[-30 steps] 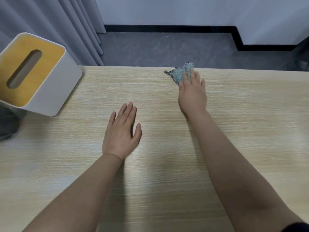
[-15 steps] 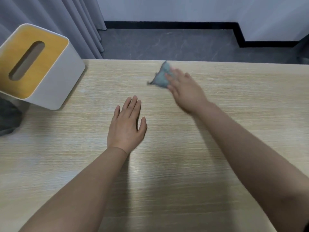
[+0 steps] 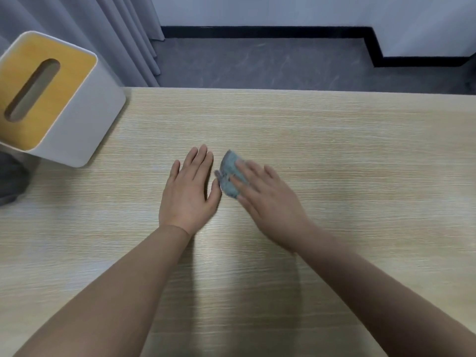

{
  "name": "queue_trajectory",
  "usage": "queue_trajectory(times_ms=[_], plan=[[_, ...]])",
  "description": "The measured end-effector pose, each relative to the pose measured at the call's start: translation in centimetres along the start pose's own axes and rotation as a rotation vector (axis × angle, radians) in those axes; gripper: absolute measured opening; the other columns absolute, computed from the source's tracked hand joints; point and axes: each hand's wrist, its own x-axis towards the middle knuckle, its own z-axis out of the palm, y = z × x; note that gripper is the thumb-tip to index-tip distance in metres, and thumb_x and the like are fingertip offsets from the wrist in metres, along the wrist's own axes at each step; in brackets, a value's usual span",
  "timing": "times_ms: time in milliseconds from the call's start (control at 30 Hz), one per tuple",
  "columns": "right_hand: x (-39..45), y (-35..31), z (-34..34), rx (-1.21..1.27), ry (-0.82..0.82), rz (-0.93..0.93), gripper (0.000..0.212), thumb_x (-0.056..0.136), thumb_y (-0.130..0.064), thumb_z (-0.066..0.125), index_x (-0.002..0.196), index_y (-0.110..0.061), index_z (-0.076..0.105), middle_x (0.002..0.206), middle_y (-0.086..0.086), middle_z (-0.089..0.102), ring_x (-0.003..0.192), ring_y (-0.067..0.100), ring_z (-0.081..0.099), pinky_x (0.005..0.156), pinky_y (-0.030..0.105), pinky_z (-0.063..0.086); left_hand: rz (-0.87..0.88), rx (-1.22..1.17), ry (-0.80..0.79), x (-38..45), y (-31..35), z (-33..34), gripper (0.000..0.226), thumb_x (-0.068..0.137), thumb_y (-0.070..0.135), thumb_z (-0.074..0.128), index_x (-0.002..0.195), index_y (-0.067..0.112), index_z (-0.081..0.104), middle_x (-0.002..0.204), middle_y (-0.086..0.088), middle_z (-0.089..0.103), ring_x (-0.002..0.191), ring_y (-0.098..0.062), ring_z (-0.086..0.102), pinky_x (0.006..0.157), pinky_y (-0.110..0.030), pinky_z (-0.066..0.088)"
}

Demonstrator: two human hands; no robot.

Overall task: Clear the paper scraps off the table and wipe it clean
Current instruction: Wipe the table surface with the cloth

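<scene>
My right hand presses a small grey-blue cloth flat against the light wooden table, near its middle. The fingers lie on top of the cloth and are blurred by motion. My left hand rests flat on the table just left of the cloth, palm down, fingers together, its thumb almost touching the cloth. No paper scraps show on the tabletop.
A white tissue box with a yellow wooden slotted lid stands at the table's far left corner. Grey curtains hang behind it. Beyond the table's far edge lies grey floor. A dark object sits at the left edge.
My right hand has dragged the cloth from the table's far edge toward me and leftward, ending next to my left hand. My left hand has stayed flat in place.
</scene>
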Motion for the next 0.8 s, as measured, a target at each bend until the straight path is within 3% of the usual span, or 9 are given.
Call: queue_trajectory(times_ms=[67, 133, 333, 467, 600, 700, 800], plan=[[-0.4, 0.7, -0.2, -0.019, -0.052, -0.107, 0.045, 0.097, -0.032, 0.034, 0.138, -0.017, 0.045, 0.149, 0.006, 0.037, 0.138, 0.022, 0.034, 0.116, 0.038, 0.020, 0.001, 0.005, 0.002, 0.0, -0.1, 0.1, 0.059, 0.093, 0.040, 0.028, 0.147, 0.016, 0.027, 0.156, 0.005, 0.018, 0.144, -0.007, 0.008, 0.117, -0.030, 0.002], [0.7, 2.3, -0.8, -0.004, -0.085, -0.138, 0.050, 0.098, -0.037, 0.024, 0.143, -0.020, 0.036, 0.153, 0.003, 0.028, 0.141, 0.020, 0.025, 0.115, 0.039, 0.012, 0.002, 0.003, 0.008, 0.1, -0.1, 0.1, 0.059, 0.092, 0.039, 0.029, 0.147, 0.016, 0.028, 0.156, 0.004, 0.019, 0.144, -0.008, 0.009, 0.117, -0.031, 0.003], [5.9, 8.2, -1.8, 0.054, 0.043, 0.297, 0.047, 0.103, -0.032, 0.025, 0.148, -0.019, 0.025, 0.158, 0.002, 0.013, 0.146, 0.020, 0.009, 0.117, 0.035, 0.003, -0.002, -0.020, 0.025, 0.0, -0.1, 0.1, 0.059, 0.092, 0.038, 0.030, 0.146, 0.016, 0.030, 0.156, 0.004, 0.020, 0.144, -0.008, 0.009, 0.117, -0.030, 0.002], [5.4, 6.1, -1.3, 0.094, 0.090, 0.389, 0.046, 0.103, -0.029, 0.025, 0.147, -0.017, 0.027, 0.158, 0.003, 0.014, 0.145, 0.021, 0.011, 0.117, 0.036, 0.005, 0.002, -0.032, 0.024, -0.1, 0.0, 0.1, 0.056, 0.094, 0.036, 0.033, 0.146, 0.015, 0.030, 0.156, 0.003, 0.020, 0.144, -0.009, 0.010, 0.118, -0.032, 0.003], [0.2, 0.4, -0.5, 0.135, 0.023, 0.252, 0.045, 0.102, -0.029, 0.030, 0.145, -0.017, 0.032, 0.156, 0.004, 0.021, 0.144, 0.021, 0.018, 0.117, 0.039, 0.011, 0.021, -0.025, 0.014, -0.2, 0.0, -0.1, 0.054, 0.097, 0.033, 0.036, 0.147, 0.013, 0.028, 0.156, 0.000, 0.019, 0.145, -0.012, 0.010, 0.118, -0.035, 0.004], [-5.2, -4.1, 0.6, 0.121, -0.008, 0.138, 0.044, 0.099, -0.032, 0.032, 0.139, -0.018, 0.044, 0.150, 0.006, 0.035, 0.138, 0.025, 0.033, 0.113, 0.042, 0.023, 0.038, 0.005, -0.008, 0.0, 0.0, -0.2, 0.056, 0.098, 0.034, 0.034, 0.148, 0.012, 0.025, 0.157, -0.002, 0.018, 0.145, -0.014, 0.009, 0.118, -0.036, 0.003], [-9.8, -7.6, 1.8, 0.107, -0.045, 0.001, 0.043, 0.097, -0.034, 0.035, 0.136, -0.022, 0.047, 0.149, 0.004, 0.037, 0.137, 0.023, 0.035, 0.112, 0.039, 0.021, 0.039, 0.026, -0.029, -0.2, 0.1, -0.4, 0.056, 0.098, 0.034, 0.032, 0.148, 0.010, 0.023, 0.157, -0.004, 0.015, 0.145, -0.016, 0.007, 0.118, -0.038, 0.002]])
